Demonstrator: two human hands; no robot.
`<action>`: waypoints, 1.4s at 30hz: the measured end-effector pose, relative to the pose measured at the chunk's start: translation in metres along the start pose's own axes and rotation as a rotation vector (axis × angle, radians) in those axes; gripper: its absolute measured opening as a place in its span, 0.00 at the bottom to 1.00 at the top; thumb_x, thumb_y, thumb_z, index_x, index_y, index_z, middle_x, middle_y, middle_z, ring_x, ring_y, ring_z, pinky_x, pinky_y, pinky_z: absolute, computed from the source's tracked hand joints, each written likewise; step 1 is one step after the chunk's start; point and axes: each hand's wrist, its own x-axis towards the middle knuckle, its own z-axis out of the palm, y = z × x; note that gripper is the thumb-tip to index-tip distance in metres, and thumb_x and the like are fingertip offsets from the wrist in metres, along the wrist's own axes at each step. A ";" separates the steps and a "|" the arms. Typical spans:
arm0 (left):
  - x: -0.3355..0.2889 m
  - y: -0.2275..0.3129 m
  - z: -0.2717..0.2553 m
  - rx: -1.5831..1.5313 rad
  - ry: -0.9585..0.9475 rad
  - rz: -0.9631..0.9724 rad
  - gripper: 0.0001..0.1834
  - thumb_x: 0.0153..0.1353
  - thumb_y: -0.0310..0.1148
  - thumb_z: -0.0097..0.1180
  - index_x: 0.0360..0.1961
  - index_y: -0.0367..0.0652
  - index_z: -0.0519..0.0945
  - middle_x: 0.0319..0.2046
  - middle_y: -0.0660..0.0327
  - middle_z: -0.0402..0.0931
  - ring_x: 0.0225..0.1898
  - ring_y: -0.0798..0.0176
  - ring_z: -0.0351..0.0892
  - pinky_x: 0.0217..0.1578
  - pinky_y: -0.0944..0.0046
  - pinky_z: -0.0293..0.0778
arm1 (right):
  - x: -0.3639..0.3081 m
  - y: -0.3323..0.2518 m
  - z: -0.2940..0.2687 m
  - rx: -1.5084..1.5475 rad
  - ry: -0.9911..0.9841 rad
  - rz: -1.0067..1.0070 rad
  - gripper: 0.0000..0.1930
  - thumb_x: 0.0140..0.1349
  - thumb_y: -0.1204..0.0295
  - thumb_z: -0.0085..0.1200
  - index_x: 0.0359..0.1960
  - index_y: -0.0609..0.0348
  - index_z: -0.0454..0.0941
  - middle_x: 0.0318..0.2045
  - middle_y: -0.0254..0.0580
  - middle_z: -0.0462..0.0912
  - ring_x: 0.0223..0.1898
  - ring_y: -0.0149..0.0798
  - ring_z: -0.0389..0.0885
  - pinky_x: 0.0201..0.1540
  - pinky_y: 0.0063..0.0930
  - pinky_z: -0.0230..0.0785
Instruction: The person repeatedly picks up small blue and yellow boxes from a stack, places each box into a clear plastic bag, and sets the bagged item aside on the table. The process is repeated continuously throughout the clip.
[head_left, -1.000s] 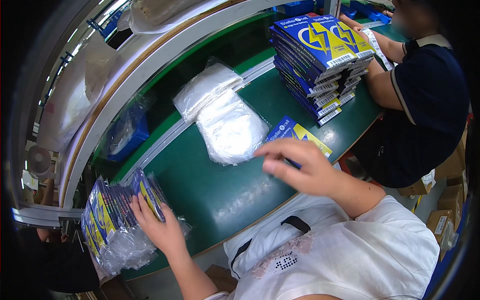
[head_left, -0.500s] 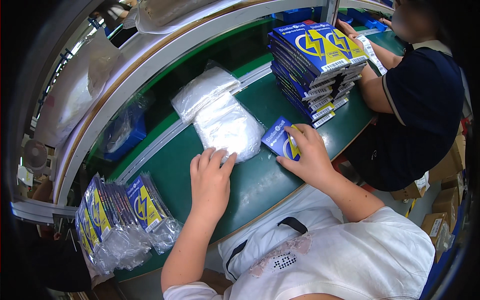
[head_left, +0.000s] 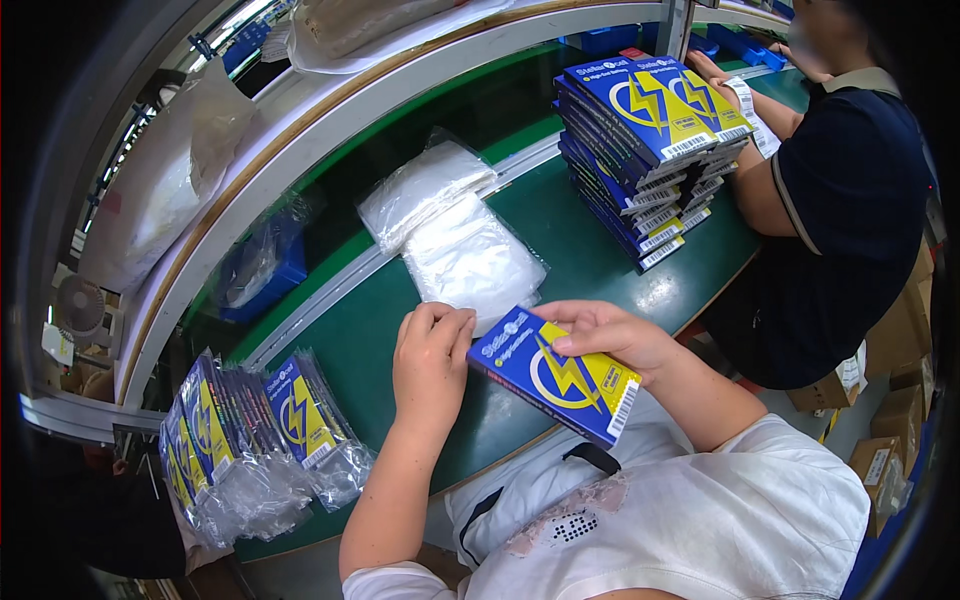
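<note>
My right hand grips a flat blue-and-yellow battery box, thumb on its front face. The box is tilted, held above the near part of the green table. My left hand is closed in a pinch at the near edge of a stack of clear plastic bags; the bag edge between the fingers is mostly hidden. A second pile of bags lies behind that stack. To the right rises a tall stack of the same boxes. At the left, several bagged boxes stand in a row.
A metal rail runs along the green table. Beyond it sits a blue bin with plastic in it. A shelf edge curves overhead. A co-worker is at the right, near cardboard cartons.
My right hand has lifted the box off the table and brought it nearer, toward my left hand. The left hand's spread fingers have closed at the bag stack's edge. The view has shifted slightly.
</note>
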 end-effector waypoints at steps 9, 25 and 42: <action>-0.003 -0.004 -0.001 -0.422 0.026 -0.356 0.05 0.52 0.21 0.60 0.32 0.36 0.83 0.27 0.61 0.76 0.28 0.68 0.76 0.30 0.72 0.71 | 0.023 -0.003 0.009 -0.088 0.010 -0.002 0.31 0.57 0.76 0.57 0.61 0.73 0.58 0.47 0.53 0.78 0.44 0.37 0.82 0.46 0.29 0.76; -0.025 0.017 -0.001 -0.539 -0.011 -0.426 0.18 0.54 0.18 0.54 0.48 0.37 0.77 0.31 0.59 0.77 0.31 0.71 0.78 0.32 0.71 0.76 | 0.021 0.023 0.008 -0.348 0.463 -0.329 0.13 0.55 0.74 0.62 0.38 0.67 0.72 0.33 0.43 0.80 0.32 0.28 0.80 0.35 0.20 0.73; -0.030 0.031 0.024 -0.981 0.170 -0.632 0.19 0.62 0.27 0.56 0.51 0.29 0.68 0.36 0.55 0.78 0.36 0.69 0.79 0.37 0.71 0.75 | 0.009 0.033 0.024 -0.341 0.496 -0.484 0.10 0.58 0.75 0.59 0.39 0.64 0.72 0.37 0.42 0.81 0.36 0.27 0.80 0.39 0.19 0.73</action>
